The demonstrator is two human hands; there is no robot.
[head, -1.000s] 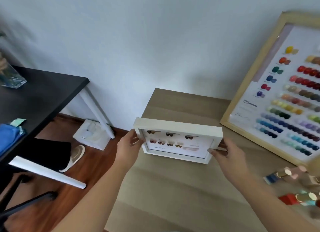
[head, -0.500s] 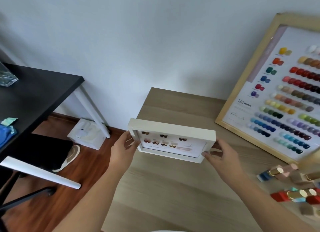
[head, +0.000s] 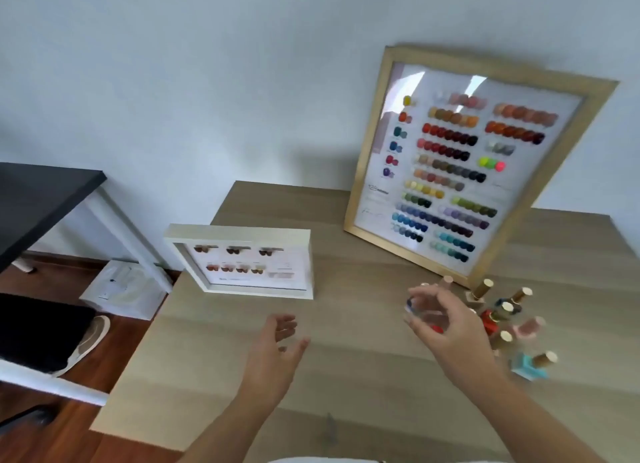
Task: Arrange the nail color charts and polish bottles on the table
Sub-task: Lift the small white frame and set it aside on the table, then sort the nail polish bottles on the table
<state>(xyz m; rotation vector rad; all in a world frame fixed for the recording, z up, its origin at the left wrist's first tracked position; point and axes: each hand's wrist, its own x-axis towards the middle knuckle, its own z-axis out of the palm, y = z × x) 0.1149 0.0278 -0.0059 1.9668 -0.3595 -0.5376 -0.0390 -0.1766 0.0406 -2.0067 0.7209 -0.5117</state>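
A small white-framed nail colour chart [head: 242, 260] stands upright at the left edge of the light wooden table [head: 346, 376], with neither hand on it. A large wooden-framed colour chart [head: 460, 165] leans against the wall at the back right. Several polish bottles [head: 502, 319] cluster in front of its lower corner; a turquoise one [head: 531, 364] stands nearest me. My left hand [head: 277, 345] hovers open over the table below the small chart. My right hand [head: 440, 319] is blurred, fingers curled over the left side of the bottle cluster; whether it holds one is unclear.
A black desk [head: 38, 199] with white legs stands to the left, across a gap of wooden floor. A white box [head: 121, 288] and a slipper [head: 88, 341] lie on the floor beside the table's left edge.
Both hands have let go of the small white chart, which now stands alone. My left hand drew back towards me and my right hand moved right to the bottles. The view tilted up and right.
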